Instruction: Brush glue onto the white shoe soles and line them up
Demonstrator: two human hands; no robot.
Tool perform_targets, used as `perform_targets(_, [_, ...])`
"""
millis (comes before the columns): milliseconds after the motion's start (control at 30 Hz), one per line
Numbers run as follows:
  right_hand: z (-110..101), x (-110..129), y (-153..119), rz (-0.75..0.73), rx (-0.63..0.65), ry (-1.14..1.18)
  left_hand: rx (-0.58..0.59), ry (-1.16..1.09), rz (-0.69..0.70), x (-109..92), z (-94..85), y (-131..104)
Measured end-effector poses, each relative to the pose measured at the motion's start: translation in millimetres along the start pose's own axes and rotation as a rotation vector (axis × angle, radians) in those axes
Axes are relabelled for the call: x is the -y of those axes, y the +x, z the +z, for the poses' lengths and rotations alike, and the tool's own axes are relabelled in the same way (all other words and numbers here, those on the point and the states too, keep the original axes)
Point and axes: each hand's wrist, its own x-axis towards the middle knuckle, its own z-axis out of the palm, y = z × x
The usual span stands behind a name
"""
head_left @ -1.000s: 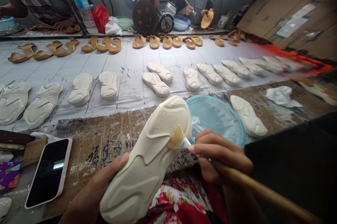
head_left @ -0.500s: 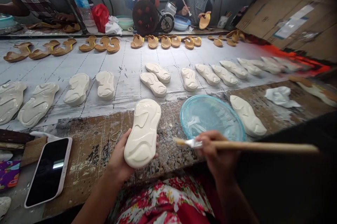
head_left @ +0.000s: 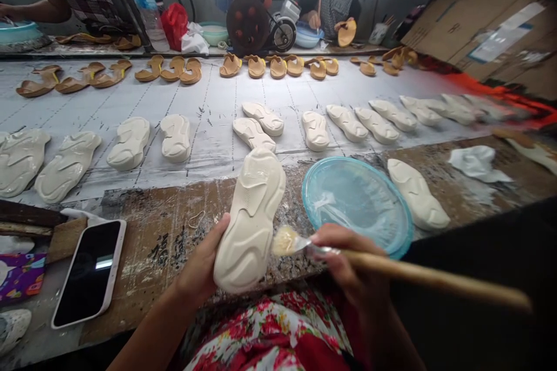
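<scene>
Workbench of scuffed brown board, with a pale conveyor belt running across behind it.

Left hand: closed around the heel end of a white shoe sole, gripped from the left edge, tread side up, toe pointing away toward the belt; the sole is held just above the bench.

Right hand: fingers wrapped on a wooden-handled brush, handle running off to the right; the bristle head sits at the sole's right edge, touching or all but touching it.

Just right of the held sole: a shallow blue bowl with clear wet residue, resting on the bench. Beyond the bowl, further right of the sole: one loose white sole, then a crumpled white rag.

Well left of the held sole: a phone, screen up and dark, in a pale case.

Behind the held sole, on the belt: a row of white soles laid tread up; behind those, a row of tan uppers.

Far side of the belt from the held sole: a red-wheeled machine, a water bottle, and a seated person's hands.

Below the held sole: floral red fabric over the lap.
</scene>
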Motion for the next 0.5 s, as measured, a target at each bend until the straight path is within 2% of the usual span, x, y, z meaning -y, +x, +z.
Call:
perform_targets(67, [17.6,3.2,3.0,-0.197,0.119,0.089,0.051,0.032,-0.038,0.1,5.6,-8.9])
perform_targets(133, [29.5,4.8,8.1,-0.288,0.153,0.105,0.086,0.043,-0.063,-0.8,10.3,-18.1])
perform_targets(233, [35.3,7.7,16.9,-0.336,0.137,0.083,0.102,0.099,-0.035,-3.9,14.8,-29.9])
perform_targets(400, [32.8,14.0,21.2,-0.362,0.007,0.038,0.069,0.36,0.086,-7.6,15.9,-36.1])
perform_targets(500, [33.5,14.7,13.6,-0.324,0.04,0.032,0.048,0.303,0.062,-7.9,15.1,-33.8])
